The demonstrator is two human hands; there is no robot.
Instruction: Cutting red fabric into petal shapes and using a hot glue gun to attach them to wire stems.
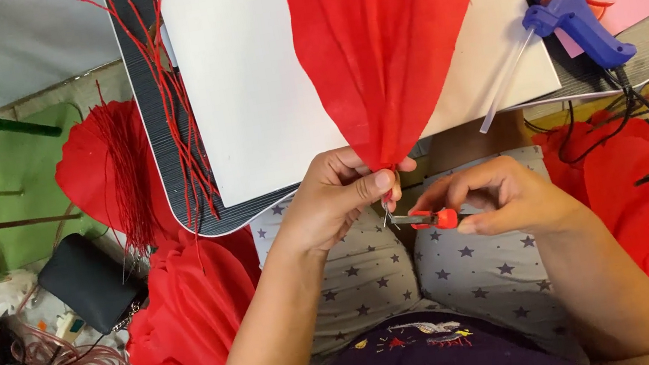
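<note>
Right hand (501,198) holds pliers (426,218) at red petal's (383,34) pinched tip.

1. Bright, even, diffuse light; colours vivid.
2. Shadows soft and faint, under the hands (422,197).
3. Mild glare on the white board (238,74).
4. Focus sharp centrally; edges slightly stretched.

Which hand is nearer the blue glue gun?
Right. The right hand, holding small red-handled pliers, sits below the glue gun. The left hand is farther off, pinching the red paper petal at its base.
</note>
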